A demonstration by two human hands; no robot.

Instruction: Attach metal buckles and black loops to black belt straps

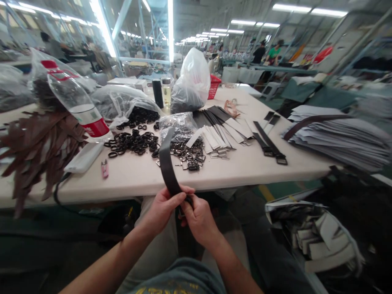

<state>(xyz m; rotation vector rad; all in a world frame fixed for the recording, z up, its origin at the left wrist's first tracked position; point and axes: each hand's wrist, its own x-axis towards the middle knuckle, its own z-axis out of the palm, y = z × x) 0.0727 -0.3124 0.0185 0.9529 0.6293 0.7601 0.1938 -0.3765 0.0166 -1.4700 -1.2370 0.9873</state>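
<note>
A black strap rises in a curve from between my hands, in front of the table's edge. My left hand is closed on it, thumb pressed along the strap. My right hand grips the strap's lower end, where a small dark part, perhaps a buckle, is mostly hidden by the fingers. Behind the strap lies a pile of metal buckles. Black loops are heaped to its left. Straps with pale undersides fan out to the right, and buckled black straps lie farther right.
Left on the table are a plastic bottle, a white power bank-like block, pink thread snips and brown strips. Bags and a red basket stand behind. A bundled stack and a container of strips are at right.
</note>
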